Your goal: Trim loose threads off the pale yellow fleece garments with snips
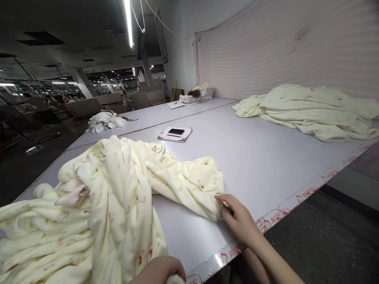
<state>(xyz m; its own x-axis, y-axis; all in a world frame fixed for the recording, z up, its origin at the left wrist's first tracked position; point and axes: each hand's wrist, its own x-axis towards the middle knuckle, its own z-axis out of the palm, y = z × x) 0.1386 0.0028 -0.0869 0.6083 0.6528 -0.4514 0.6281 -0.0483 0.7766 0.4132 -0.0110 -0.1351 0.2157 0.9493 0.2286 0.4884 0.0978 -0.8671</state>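
A big heap of cream plush cloth point(118, 197) with small reddish prints covers the near left of the table. One narrow, gathered end point(204, 183), like a sleeve or leg, stretches to the right. At that end's edge, my right hand point(238, 221) is closed, its fingertips touching the cloth. A thin dark object shows between its fingers; its kind is not clear. My left hand point(162, 271), cut off by the bottom of the view, is curled with a bit of pale cloth showing under its fingers. A pinkish-white piece point(72, 192) pokes out of the heap.
Another pale cloth heap point(310, 110) lies at the back right, beside a striped hanging sheet point(284, 51). Mid-table, a black phone point(176, 131) and a red pen rest on a paper pad point(187, 136). Farther off are paper stacks point(204, 93) and white scraps point(105, 121).
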